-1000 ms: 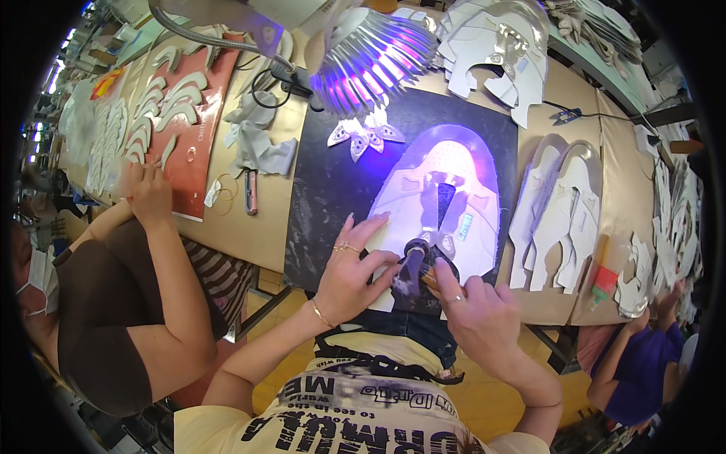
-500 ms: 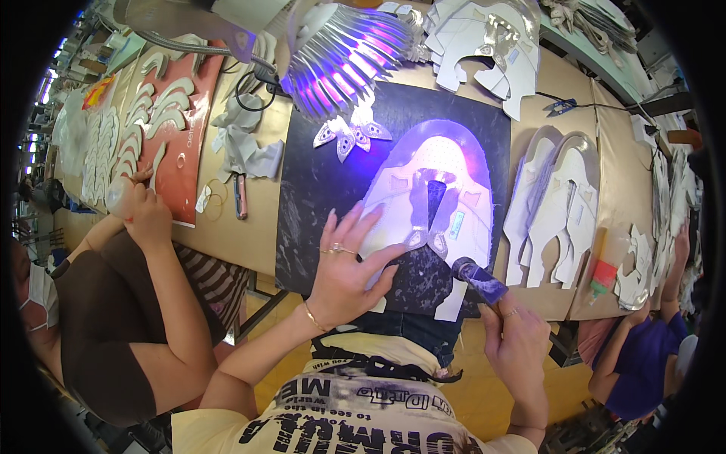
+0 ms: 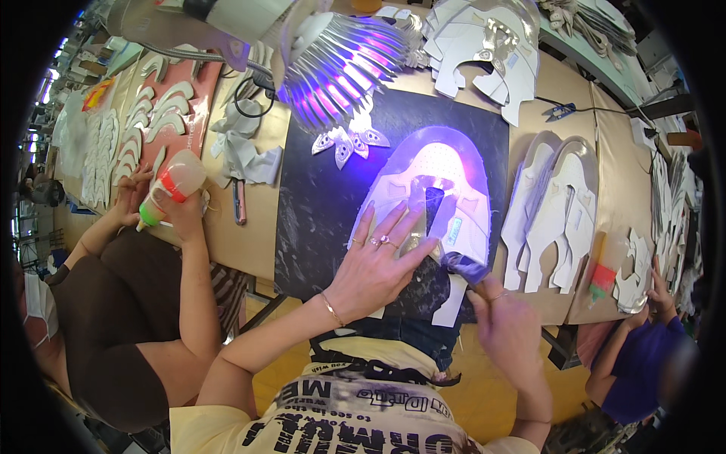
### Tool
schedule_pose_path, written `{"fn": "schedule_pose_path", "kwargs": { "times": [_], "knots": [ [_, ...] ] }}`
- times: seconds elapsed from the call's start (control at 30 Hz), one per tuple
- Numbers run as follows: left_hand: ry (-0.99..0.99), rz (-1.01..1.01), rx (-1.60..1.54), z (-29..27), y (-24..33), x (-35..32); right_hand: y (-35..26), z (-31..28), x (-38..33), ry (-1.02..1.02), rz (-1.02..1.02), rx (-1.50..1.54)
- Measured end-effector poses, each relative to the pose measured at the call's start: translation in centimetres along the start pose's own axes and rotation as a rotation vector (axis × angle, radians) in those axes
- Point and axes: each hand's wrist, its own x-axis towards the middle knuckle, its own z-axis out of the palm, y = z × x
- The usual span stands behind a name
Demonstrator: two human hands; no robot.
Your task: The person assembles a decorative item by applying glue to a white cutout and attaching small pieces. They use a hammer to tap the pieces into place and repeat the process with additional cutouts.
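A white shoe upper (image 3: pixel 470 227), lit purple-white, lies spread on a black board (image 3: pixel 314 234), its rounded toe pointing away from me. My left hand (image 3: pixel 382 261) rests flat on the upper's left side with fingers spread, covering part of its middle opening. In my right hand (image 3: pixel 503 318) is a small dark-headed hammer (image 3: pixel 467 266), blurred by motion, its head at the upper's lower right edge. Fingers are wrapped round its handle. Small silvery shoe pieces (image 3: pixel 352 140) are fanned out at the board's far left, under the lamp.
A ribbed lamp (image 3: pixel 344 72) hangs over the board's far left. More uppers (image 3: pixel 563 197) lie to the right, beside a glue bottle (image 3: pixel 605 265); another pile (image 3: pixel 484 45) sits behind. At left, a person holds a bottle (image 3: pixel 178 181) near curved white pieces (image 3: pixel 170 106). Thread snips (image 3: pixel 560 112) lie far right.
My left hand has slid rightward over the upper's centre. The hammer has shifted slightly left and up, onto the edge. The co-worker at left has tipped the bottle down.
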Motion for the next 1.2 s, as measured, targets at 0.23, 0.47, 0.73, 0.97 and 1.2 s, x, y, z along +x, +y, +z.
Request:
{"fn": "schedule_pose_path", "kwargs": {
  "times": [0.23,0.47,0.73,0.97,1.2],
  "knots": [
    [0.060,-0.202,0.057,0.2,-0.2,0.8,4.4,-2.3,6.4,0.278,0.196,0.732],
    [-0.013,-0.153,0.033,-0.7,-1.4,0.8,8.2,-0.9,16.7,0.425,0.123,0.655],
    [-0.119,-0.145,0.047,-2.2,-2.0,0.6,5.7,-1.1,18.0,0.422,0.278,0.423],
    [-0.093,-0.253,-0.012,-1.6,-0.4,1.1,3.7,-3.1,16.5,0.469,-0.283,0.276],
    [-0.026,-0.257,0.058,-0.3,-0.5,2.1,0.5,-0.9,18.1,0.130,-0.609,0.284]
  ]
}}
